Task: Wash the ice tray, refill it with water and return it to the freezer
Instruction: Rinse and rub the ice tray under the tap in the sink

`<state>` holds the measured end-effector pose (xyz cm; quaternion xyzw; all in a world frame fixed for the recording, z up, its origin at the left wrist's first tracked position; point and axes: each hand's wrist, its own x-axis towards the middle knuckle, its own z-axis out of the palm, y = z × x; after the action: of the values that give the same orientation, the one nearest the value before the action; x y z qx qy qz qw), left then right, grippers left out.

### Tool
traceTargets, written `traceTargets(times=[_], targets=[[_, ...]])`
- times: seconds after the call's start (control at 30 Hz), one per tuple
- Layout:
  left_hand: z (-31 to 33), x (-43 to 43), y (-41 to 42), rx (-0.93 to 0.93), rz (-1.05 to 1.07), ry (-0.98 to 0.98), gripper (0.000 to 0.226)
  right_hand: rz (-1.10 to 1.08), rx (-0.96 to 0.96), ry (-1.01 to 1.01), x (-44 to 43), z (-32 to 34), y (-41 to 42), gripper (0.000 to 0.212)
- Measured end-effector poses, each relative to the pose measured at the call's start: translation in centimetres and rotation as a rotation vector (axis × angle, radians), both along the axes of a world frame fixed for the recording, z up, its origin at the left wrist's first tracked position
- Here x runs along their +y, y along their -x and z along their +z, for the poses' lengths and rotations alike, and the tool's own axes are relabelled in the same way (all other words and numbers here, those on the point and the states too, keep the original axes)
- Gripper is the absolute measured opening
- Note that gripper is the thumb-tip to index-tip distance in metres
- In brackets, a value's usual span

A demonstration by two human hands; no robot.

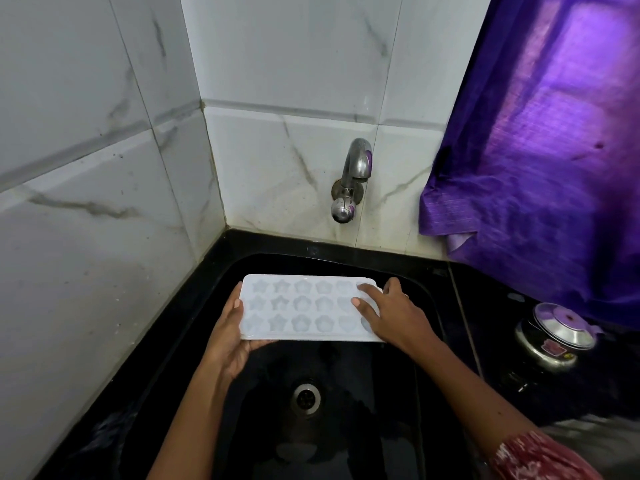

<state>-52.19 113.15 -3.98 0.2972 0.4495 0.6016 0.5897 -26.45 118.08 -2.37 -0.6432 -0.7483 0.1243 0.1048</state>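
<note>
A white ice tray point(304, 308) with star and flower shaped cells is held level over the black sink point(349, 424), cells facing up. My left hand point(230, 336) grips its left end from below, thumb on the rim. My right hand point(389, 315) lies on the tray's right end, fingers spread across the last cells. A steel tap point(353, 171) sticks out of the tiled wall above the tray; no water runs from it.
The sink drain point(306, 398) lies below the tray. White marble-look tiles point(104, 168) close off the left and the back. A purple curtain point(543, 140) hangs at the right. A steel-lidded pot point(554, 336) stands on the black counter to the right.
</note>
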Motion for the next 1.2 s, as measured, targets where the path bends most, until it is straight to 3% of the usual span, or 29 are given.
traceTargets(times=[1.2], targets=[[-1.1,0.8,0.2,-0.017,0.004,0.029,0.025,-0.079,-0.002,0.031,0.2,-1.9,0.9,0.058]])
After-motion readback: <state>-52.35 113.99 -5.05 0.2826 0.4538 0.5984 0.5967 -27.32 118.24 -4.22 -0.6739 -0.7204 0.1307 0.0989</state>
